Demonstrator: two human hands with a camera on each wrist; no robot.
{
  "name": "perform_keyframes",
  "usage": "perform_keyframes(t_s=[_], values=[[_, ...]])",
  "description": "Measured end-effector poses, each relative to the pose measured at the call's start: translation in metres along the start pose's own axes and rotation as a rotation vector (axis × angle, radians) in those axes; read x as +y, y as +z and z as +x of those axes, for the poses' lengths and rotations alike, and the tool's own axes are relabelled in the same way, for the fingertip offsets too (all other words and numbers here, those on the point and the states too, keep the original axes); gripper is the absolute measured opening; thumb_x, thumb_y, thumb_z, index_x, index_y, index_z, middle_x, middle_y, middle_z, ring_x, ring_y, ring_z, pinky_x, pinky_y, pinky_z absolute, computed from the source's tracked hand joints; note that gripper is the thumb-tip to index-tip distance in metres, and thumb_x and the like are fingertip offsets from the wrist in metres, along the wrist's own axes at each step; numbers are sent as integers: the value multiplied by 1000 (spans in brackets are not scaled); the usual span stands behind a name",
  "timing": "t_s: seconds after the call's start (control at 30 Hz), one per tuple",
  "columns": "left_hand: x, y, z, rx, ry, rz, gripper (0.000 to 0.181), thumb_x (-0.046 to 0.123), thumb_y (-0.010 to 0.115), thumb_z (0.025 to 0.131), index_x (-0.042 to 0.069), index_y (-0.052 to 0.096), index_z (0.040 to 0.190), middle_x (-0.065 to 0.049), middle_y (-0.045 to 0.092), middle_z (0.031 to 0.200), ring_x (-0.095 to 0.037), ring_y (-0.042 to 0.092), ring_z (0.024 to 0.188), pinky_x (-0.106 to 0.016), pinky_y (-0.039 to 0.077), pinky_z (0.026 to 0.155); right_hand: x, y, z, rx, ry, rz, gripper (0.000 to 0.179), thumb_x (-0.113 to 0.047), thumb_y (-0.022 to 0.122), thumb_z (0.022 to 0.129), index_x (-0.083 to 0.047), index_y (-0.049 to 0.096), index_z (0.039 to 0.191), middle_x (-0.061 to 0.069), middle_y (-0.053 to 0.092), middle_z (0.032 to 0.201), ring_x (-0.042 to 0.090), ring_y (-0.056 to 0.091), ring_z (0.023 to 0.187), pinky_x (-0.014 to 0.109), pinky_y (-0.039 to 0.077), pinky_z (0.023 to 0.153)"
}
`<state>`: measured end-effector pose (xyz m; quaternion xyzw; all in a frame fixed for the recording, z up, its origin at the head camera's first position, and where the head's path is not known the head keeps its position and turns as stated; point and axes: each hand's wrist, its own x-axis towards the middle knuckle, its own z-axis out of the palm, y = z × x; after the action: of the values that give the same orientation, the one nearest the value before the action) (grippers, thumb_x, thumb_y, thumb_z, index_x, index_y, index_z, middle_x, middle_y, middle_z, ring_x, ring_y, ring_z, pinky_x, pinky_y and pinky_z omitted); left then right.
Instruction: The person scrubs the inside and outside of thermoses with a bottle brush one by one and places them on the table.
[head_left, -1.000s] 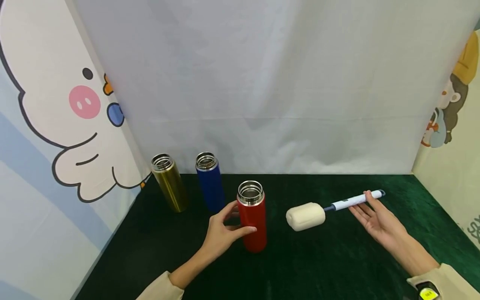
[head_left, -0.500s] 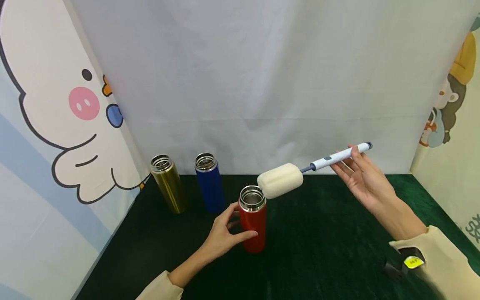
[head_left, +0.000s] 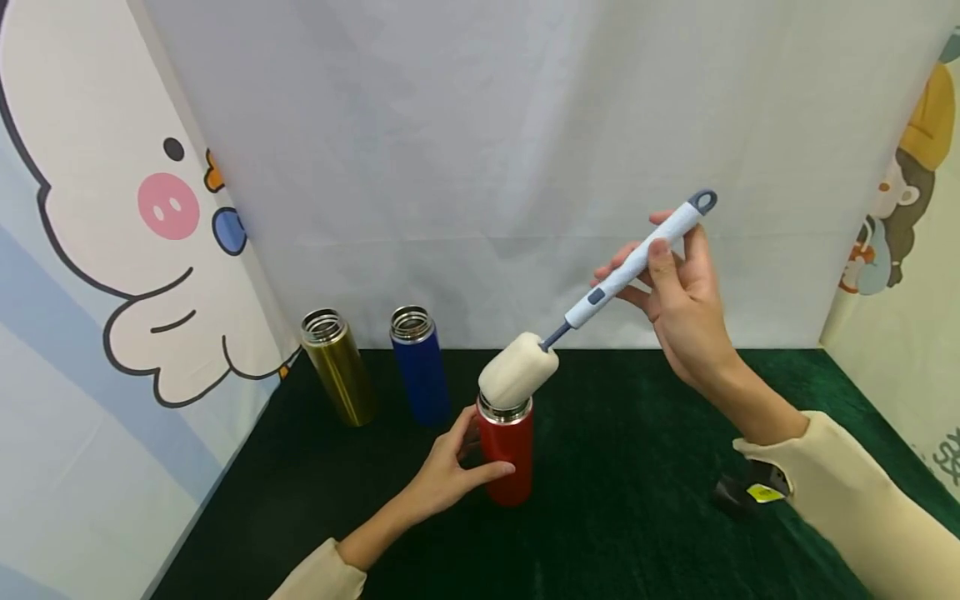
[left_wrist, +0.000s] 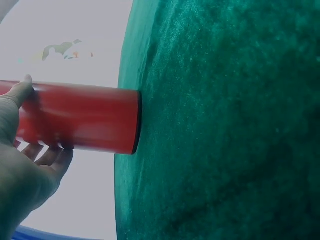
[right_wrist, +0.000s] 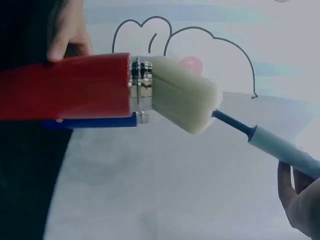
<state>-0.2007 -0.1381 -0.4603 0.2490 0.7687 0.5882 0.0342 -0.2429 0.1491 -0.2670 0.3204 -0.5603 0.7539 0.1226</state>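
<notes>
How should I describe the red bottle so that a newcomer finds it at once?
Find the dark green cloth in front of the pale sheet. Of the three bottles standing there, go to the one nearest the camera. This is the red bottle, set apart from the gold bottle and blue bottle by its colour and the cream sponge at its mouth.

A bottle [head_left: 517,450] stands on the tabletop [head_left: 637,500], a brush [head_left: 592,302] at its mouth; behind it to the left stands a second bottle [head_left: 422,375], and farther left a third bottle [head_left: 343,375].
</notes>
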Motion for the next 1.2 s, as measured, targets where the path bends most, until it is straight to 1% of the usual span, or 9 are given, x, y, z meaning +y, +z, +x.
perform_keyframes(t_s=[0.13,0.23,0.4,0.57,0.67,0.8,0.93,1.07,1.2], values=[[1,-1,-1,-5,-3,-10,71,21,73,96,25,33,155,-10,53,153,-29,56,136,-55,47,113,-7,20,12,-89,-90,-148,27,-10,41,110,-16,43,136,4,69,98,17,75,92,34,63,88],[1,-2,-1,-8,-3,-12,71,21,73,96,24,33,155,-10,53,153,-29,56,136,-55,47,112,-9,32,19,-147,-74,-239,29,-7,44,108,-13,44,136,4,70,96,17,75,91,33,63,85],[0,-2,-1,-13,-11,-16,73,20,73,96,24,32,155,-10,52,154,-29,56,137,-56,46,113,-11,50,23,-208,-31,-394,31,-6,46,108,-8,42,138,11,70,97,19,75,91,34,63,84],[-1,-4,0,-20,-12,-18,72,19,72,96,25,32,155,-9,50,155,-29,55,137,-56,46,113,-12,63,20,-274,-73,-478,33,-7,50,107,1,42,138,20,71,99,25,75,91,36,64,84],[-1,-5,1,-18,-3,-10,72,19,72,96,25,32,155,-9,51,154,-28,56,137,-57,46,112,-9,69,21,-319,-92,-506,33,-5,53,105,3,44,136,20,72,98,27,75,90,37,64,84],[-1,-5,1,-18,8,-1,72,18,72,95,24,32,155,-10,53,152,-28,57,135,-56,47,111,4,75,21,-363,-79,-522,32,-1,54,104,3,46,135,20,73,96,26,75,88,36,64,82],[0,-3,1,-29,17,-1,72,17,72,96,25,32,155,-10,54,151,-27,57,135,-55,48,111,21,76,14,-376,-99,-557,31,0,57,102,3,47,131,19,73,93,24,75,82,34,64,80],[0,-1,1,-21,45,8,72,17,72,96,26,32,155,-10,55,151,-27,59,134,-54,49,110,42,72,-4,-438,-120,-624,29,-6,65,99,-1,52,125,13,75,90,17,74,77,30,63,74],[-2,0,-2,-1,35,17,72,17,72,96,26,32,155,-10,56,149,-27,60,132,-51,50,110,73,59,-29,-455,-103,-666,31,-7,72,94,-3,60,122,10,76,95,15,74,83,29,62,79]])
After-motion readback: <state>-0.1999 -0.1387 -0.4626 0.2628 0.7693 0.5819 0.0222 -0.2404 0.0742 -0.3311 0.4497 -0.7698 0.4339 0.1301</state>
